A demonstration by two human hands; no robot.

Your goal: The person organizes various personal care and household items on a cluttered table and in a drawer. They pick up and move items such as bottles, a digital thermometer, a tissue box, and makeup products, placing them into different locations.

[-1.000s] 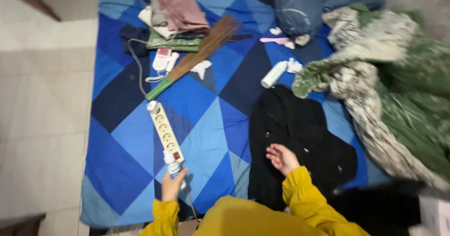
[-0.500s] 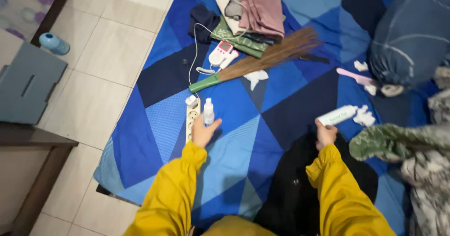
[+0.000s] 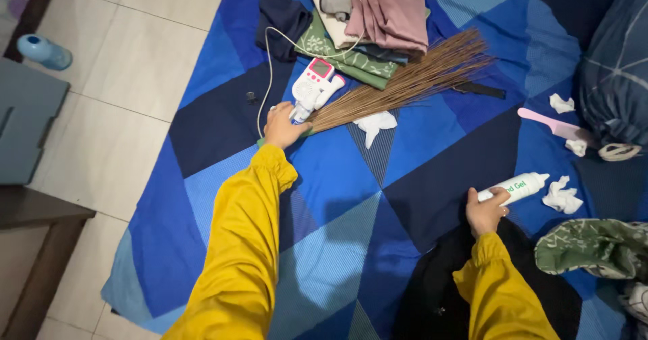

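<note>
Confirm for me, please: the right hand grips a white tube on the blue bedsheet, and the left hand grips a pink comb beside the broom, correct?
Not quite. The head view shows the left hand holding a small white bottle beside the broom, not the pink comb, which lies untouched. The right hand does grip the white tube on the blue bedsheet.

The left hand (image 3: 282, 125) covers the green broom handle (image 3: 305, 131) and most of the small bottle (image 3: 300, 112). The folded clothes (image 3: 378, 9) above the broom handle run past the top edge. The dark pillow (image 3: 617, 70), far right of it, is cropped.
</note>
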